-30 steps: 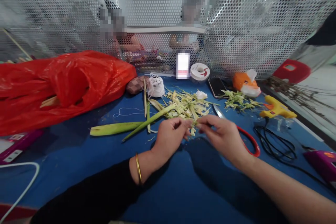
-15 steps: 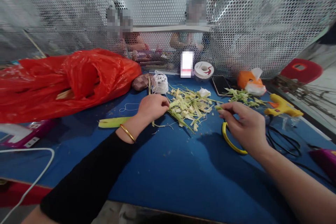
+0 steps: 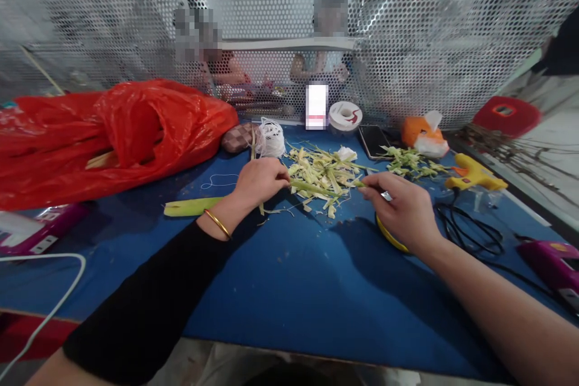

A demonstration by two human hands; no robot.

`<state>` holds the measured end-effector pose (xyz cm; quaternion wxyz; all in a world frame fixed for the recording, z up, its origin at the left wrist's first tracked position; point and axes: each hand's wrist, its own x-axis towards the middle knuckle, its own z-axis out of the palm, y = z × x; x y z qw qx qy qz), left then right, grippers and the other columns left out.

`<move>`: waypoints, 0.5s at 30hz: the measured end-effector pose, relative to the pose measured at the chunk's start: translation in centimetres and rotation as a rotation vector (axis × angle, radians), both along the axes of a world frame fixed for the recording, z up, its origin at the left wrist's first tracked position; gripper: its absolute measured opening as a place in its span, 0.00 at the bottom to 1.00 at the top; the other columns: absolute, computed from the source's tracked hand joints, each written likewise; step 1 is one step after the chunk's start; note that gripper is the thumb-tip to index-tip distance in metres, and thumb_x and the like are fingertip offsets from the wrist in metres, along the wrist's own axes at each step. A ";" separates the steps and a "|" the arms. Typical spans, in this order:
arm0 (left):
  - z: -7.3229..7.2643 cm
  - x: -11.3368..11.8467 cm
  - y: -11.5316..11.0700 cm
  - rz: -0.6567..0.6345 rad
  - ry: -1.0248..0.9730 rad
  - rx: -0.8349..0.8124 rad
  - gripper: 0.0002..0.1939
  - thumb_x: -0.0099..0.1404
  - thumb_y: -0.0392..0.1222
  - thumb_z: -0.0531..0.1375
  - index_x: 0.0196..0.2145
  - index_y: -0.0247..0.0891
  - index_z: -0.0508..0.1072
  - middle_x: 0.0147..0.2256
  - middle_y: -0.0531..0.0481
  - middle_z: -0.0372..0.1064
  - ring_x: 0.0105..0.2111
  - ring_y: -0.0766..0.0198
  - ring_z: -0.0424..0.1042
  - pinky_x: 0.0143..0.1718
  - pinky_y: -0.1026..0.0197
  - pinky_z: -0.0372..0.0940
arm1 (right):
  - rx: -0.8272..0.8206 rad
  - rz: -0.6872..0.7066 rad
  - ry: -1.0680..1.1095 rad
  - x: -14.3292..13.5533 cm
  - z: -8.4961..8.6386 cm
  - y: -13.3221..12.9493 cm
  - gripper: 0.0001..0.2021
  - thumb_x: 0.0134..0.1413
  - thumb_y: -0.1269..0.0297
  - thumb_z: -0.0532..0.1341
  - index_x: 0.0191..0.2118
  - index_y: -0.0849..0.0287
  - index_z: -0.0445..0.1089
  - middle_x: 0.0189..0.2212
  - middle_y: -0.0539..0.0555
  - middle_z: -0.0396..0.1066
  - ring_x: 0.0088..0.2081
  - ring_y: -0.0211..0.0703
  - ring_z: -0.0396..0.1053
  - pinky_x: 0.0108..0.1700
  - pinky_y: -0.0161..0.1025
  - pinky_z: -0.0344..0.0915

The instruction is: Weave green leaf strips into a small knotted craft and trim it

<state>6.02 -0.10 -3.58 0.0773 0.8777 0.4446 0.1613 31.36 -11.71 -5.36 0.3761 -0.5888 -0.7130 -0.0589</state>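
My left hand (image 3: 265, 181), with a gold bangle at the wrist and a black sleeve, is closed in a pinch on one end of a green plant strip (image 3: 314, 187). The strip points right, over the near side of a pile of pale green and yellow shreds (image 3: 316, 169). My right hand (image 3: 400, 205) pinches a small green plant piece (image 3: 359, 183) between thumb and fingers, right of the strip's far end. A yellow ring-shaped handle (image 3: 389, 236) lies partly hidden under this hand. A wider flat green stalk piece (image 3: 192, 207) lies left of my left wrist.
A red plastic bag (image 3: 181, 126) fills the back left, beside white string (image 3: 271, 137). Behind the pile are a lit phone screen (image 3: 316, 105), a ribbon spool (image 3: 345, 116) and a dark phone (image 3: 374, 142). A yellow glue gun (image 3: 474, 175) with black cable lies right. Perforated mesh stands behind; two people are beyond it.
The whole view has shifted slightly. My right hand has come a little closer to my left. The strip in my left hand has swung from slanting down to lying nearly level.
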 end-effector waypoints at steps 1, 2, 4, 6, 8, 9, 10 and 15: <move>0.1 -0.1 0.0 0.006 -0.023 -0.020 0.07 0.57 0.40 0.61 0.30 0.42 0.81 0.32 0.47 0.76 0.34 0.57 0.69 0.30 0.58 0.53 | -0.014 0.008 0.013 0.0 -0.1 0.1 0.05 0.59 0.65 0.58 0.35 0.57 0.71 0.30 0.54 0.75 0.33 0.46 0.73 0.35 0.39 0.65; 0.2 -0.2 0.1 0.011 -0.050 -0.044 0.07 0.56 0.40 0.62 0.30 0.42 0.81 0.32 0.47 0.76 0.33 0.57 0.69 0.30 0.58 0.53 | -0.031 0.016 0.030 0.0 -0.1 0.1 0.05 0.59 0.65 0.58 0.35 0.57 0.71 0.29 0.54 0.75 0.33 0.46 0.73 0.35 0.39 0.65; 0.2 -0.3 0.1 0.016 -0.104 -0.089 0.06 0.55 0.39 0.62 0.28 0.41 0.80 0.31 0.46 0.76 0.32 0.57 0.69 0.31 0.58 0.54 | -0.067 0.035 0.080 -0.1 -0.3 0.2 0.05 0.59 0.65 0.58 0.35 0.57 0.71 0.29 0.53 0.75 0.32 0.46 0.73 0.35 0.39 0.64; 0.2 -0.2 0.1 0.009 -0.142 -0.117 0.05 0.55 0.38 0.61 0.28 0.40 0.79 0.31 0.46 0.75 0.32 0.57 0.69 0.32 0.58 0.55 | -0.099 0.049 0.137 -0.2 -0.4 0.2 0.05 0.59 0.64 0.58 0.35 0.57 0.70 0.28 0.52 0.74 0.31 0.45 0.72 0.36 0.39 0.64; 0.3 0.0 0.0 -0.007 -0.170 -0.144 0.05 0.56 0.38 0.60 0.28 0.39 0.77 0.30 0.47 0.75 0.31 0.58 0.69 0.32 0.58 0.56 | -0.126 0.063 0.182 -0.4 -0.5 0.1 0.06 0.60 0.64 0.57 0.34 0.57 0.70 0.28 0.52 0.73 0.31 0.44 0.71 0.36 0.39 0.64; 0.4 0.1 -0.1 -0.015 -0.190 -0.164 0.06 0.57 0.38 0.59 0.28 0.39 0.76 0.30 0.47 0.75 0.31 0.59 0.69 0.32 0.59 0.57 | -0.141 0.072 0.201 -0.5 -0.5 0.1 0.06 0.60 0.64 0.57 0.34 0.57 0.69 0.28 0.52 0.73 0.31 0.44 0.71 0.36 0.38 0.64; 0.5 0.1 -0.1 -0.024 -0.207 -0.183 0.06 0.58 0.38 0.58 0.29 0.38 0.75 0.30 0.48 0.75 0.30 0.60 0.70 0.31 0.60 0.58 | -0.154 0.080 0.219 -0.6 -0.5 0.0 0.06 0.60 0.63 0.57 0.34 0.57 0.69 0.27 0.52 0.73 0.31 0.44 0.71 0.36 0.39 0.64; 0.9 0.5 -0.6 -0.094 -0.467 -0.372 0.05 0.60 0.35 0.55 0.29 0.37 0.71 0.28 0.47 0.76 0.29 0.63 0.72 0.33 0.61 0.63 | -0.227 0.149 0.361 -1.0 -0.4 0.1 0.08 0.59 0.62 0.57 0.32 0.58 0.70 0.27 0.52 0.73 0.32 0.44 0.70 0.38 0.40 0.64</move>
